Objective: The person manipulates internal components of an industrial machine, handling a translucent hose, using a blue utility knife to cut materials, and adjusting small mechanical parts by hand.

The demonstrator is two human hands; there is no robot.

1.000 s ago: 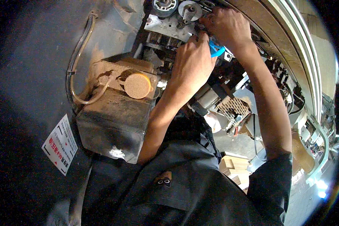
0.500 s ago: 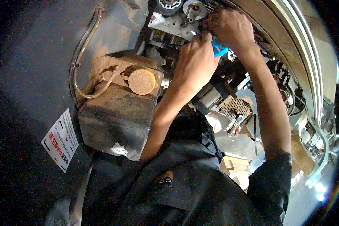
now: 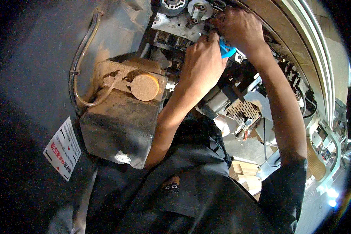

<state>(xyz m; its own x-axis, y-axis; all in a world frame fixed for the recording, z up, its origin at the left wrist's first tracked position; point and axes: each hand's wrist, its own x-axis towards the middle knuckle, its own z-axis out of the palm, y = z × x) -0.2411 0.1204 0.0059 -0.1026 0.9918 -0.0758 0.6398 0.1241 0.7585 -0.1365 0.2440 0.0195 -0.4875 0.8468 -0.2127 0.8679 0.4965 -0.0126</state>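
Both of my hands reach into the machine's metal parts at the top of the view. My left hand (image 3: pixel 202 58) is closed, fingers curled, and a bright blue curved piece (image 3: pixel 227 50), like a loop or handle, sticks out at its right side. Its kind I cannot tell. Just beyond and to the right, my right hand (image 3: pixel 241 28) is bent down with closed fingers among dark parts; its fingertips and whatever they hold are hidden. A silver metal plate (image 3: pixel 177 26) lies left of the fingers, below a round metal disc (image 3: pixel 200 9) and a ringed wheel (image 3: pixel 174 5).
A dusty dark tank (image 3: pixel 117 128) with a round yellow-edged cap (image 3: pixel 145 87) stands beside my left forearm. A clear hose (image 3: pixel 78 58) loops along the panel left of it. A curved pale rail (image 3: pixel 316 50) borders the right. Below are a slotted plate (image 3: pixel 243 111) and wooden boards (image 3: pixel 243 171).
The view has shifted slightly. My right forearm and elbow sit a little farther right; both hands stay at nearly the same spot, and the blue piece remains beside my left hand.
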